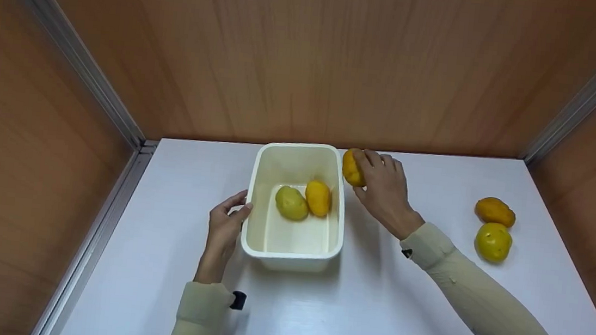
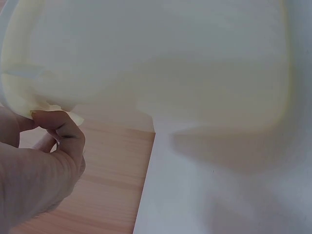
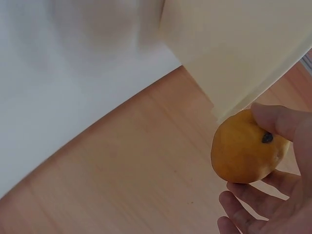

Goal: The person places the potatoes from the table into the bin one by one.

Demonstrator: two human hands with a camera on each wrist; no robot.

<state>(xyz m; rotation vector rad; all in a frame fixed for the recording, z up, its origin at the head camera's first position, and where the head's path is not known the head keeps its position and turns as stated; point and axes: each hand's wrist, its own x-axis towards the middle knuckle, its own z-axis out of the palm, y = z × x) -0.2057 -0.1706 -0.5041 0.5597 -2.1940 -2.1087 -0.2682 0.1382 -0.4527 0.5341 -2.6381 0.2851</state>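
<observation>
A cream plastic bin (image 1: 289, 255) stands on the white table. My left hand (image 1: 225, 229) holds its left rim, with the thumb at the edge and fingers along the outer wall; the left wrist view shows this hand (image 2: 44, 161) curled at the rim. My right hand (image 1: 383, 189) grips an orange-yellow mango (image 1: 353, 168) just outside the bin's right rim, near the far corner. In the right wrist view the mango (image 3: 243, 148) shows a dark stem spot, pinched between thumb and fingers. Inside the bin lie a yellow mango (image 1: 318, 198) and a greenish-yellow fruit (image 1: 291, 203), touching.
On the right of the white table (image 1: 157, 263), a darker orange-yellow fruit (image 1: 495, 211) lies against a shiny yellow-green fruit (image 1: 493, 242). Wood-grain panels (image 1: 314, 59) enclose the back and both sides, with metal strips (image 1: 79, 59) along the corners.
</observation>
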